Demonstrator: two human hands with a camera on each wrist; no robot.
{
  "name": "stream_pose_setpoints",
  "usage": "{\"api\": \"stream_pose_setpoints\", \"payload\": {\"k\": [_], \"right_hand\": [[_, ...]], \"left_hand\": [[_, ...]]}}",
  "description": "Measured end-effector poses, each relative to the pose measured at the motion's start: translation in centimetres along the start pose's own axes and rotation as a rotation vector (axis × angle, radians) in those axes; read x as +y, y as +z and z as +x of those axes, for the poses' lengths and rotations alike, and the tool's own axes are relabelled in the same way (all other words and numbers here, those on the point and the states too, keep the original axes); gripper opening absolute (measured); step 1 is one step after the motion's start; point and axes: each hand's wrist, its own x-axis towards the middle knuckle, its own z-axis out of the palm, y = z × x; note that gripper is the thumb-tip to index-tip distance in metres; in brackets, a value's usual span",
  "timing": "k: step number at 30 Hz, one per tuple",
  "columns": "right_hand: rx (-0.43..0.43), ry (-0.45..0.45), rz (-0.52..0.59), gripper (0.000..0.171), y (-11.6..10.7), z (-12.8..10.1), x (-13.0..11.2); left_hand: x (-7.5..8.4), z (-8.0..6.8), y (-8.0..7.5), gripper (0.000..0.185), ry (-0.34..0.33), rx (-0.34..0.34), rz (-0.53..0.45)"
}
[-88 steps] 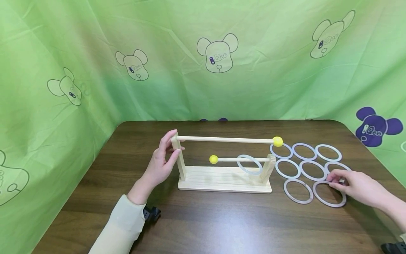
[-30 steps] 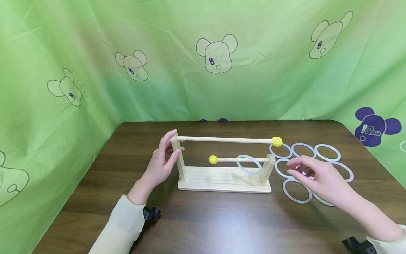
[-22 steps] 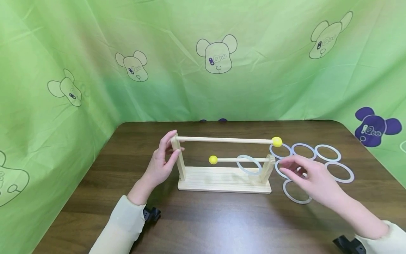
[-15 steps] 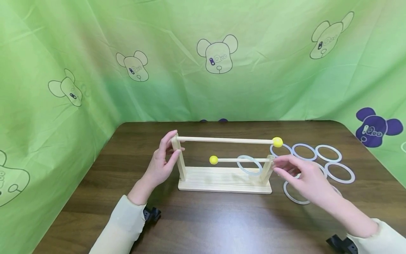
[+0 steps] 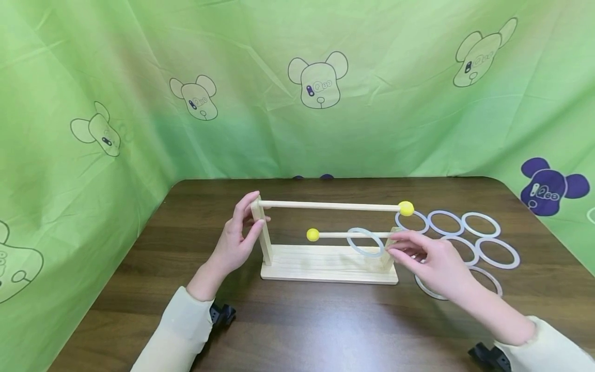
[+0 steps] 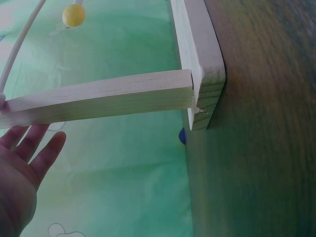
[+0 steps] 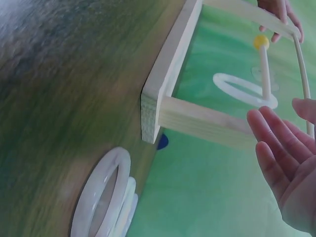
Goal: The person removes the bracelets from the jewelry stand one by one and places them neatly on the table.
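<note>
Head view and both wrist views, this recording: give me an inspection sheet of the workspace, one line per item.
Surface: dark wood-grain table.
Job's things: wooden rack with two rods tipped by yellow balls; one white ring hangs on the lower rod; seven loose rings lie flat right of the rack, some overlapping.
Clutter: nothing seen.
Grips: left hand rests with straight fingers against the rack's left post; right hand open, empty, fingertips at the right post near the hanging ring.
Cables: nothing seen; black wrist mounts only.
Surroundings: green cloth with bear prints on three sides.
</note>
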Motion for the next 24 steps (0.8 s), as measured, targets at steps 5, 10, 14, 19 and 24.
{"api": "stream_pose_setpoints", "payload": {"k": [5,10,14,19,24], "right_hand": [[0.01,-0.007,-0.026,0.035,0.6,0.3,-0.3],[0.007,0.021,-0.05,0.031,1.2,0.6,-0.6],[0.01,0.013,-0.038,0.028,1.8,1.1,-0.9],[0.033,0.042,-0.038,0.026,2.5,1.6,-1.2],[0.032,0.093,-0.05,0.023,3.0,1.8,-1.4]], "left_hand": [[0.1,0.0,-0.1,0.057,0.0,-0.008,-0.005],[0.0,0.0,-0.1,0.055,0.003,-0.013,-0.017],[0.1,0.0,-0.1,0.056,-0.001,-0.008,-0.011],[0.3,0.0,-0.1,0.058,-0.011,0.0,0.003],[2.2,0.5,-0.3,0.054,-0.003,-0.005,0.018]]}}
